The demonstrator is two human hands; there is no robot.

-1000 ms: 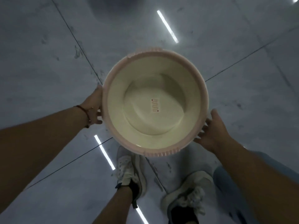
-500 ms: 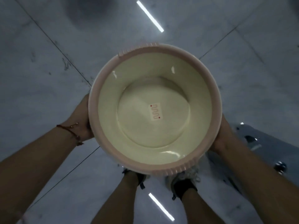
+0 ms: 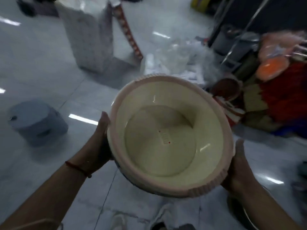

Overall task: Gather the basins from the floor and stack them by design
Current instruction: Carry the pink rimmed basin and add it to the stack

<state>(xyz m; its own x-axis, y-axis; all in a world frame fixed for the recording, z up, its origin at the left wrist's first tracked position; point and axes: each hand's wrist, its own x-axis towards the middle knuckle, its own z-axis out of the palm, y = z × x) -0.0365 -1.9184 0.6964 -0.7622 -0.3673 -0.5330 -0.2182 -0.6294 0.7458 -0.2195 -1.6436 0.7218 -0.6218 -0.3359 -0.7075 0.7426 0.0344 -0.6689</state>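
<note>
Hands, left (image 3: 98, 143) and right (image 3: 239, 170), grip basin (image 3: 166, 138) rim sides.

This looks like a shop or stockroom for household goods. Glossy grey floor tiles (image 3: 41, 75) carry a tall wrapped package (image 3: 89, 30), loose plastic wrapping (image 3: 179, 58), stacked colourful wares (image 3: 274, 90) and metal shelving legs (image 3: 232, 34).

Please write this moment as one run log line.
left hand: holds basin | right hand: holds basin | basin: lifted, empty
</note>
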